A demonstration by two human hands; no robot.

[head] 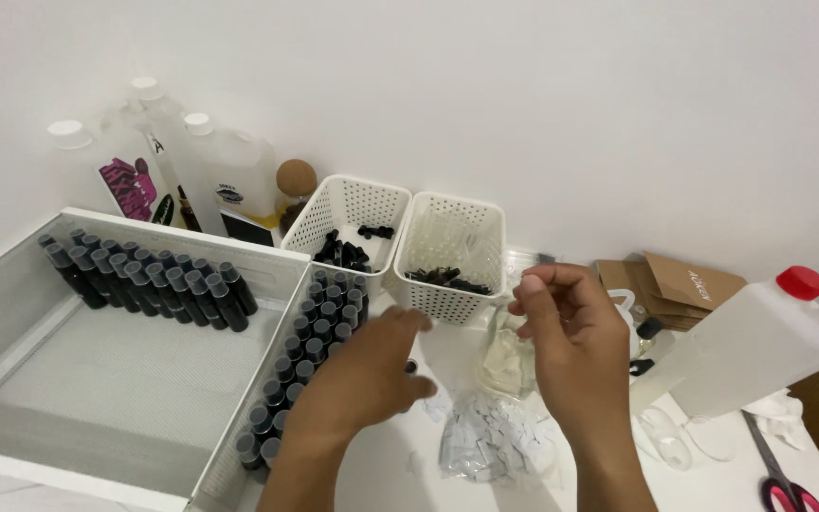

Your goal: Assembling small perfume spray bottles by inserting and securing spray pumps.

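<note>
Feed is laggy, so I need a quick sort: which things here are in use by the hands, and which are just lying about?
In use:
left hand
right hand
small dark vial
clear glass jar
clear bag of paper slips

Lying about:
red-handled scissors
brown paper bags
red-capped white jug
two white perforated baskets

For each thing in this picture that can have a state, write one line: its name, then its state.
large tray: open, one row of dark bottles upright
narrow tray: packed with upright bottles
red-capped jug: capped, tilted
white-capped jugs: capped, upright
two white baskets: open, partly filled
scissors: lying flat
left hand: blurred
right hand: fingertips pinched
</note>
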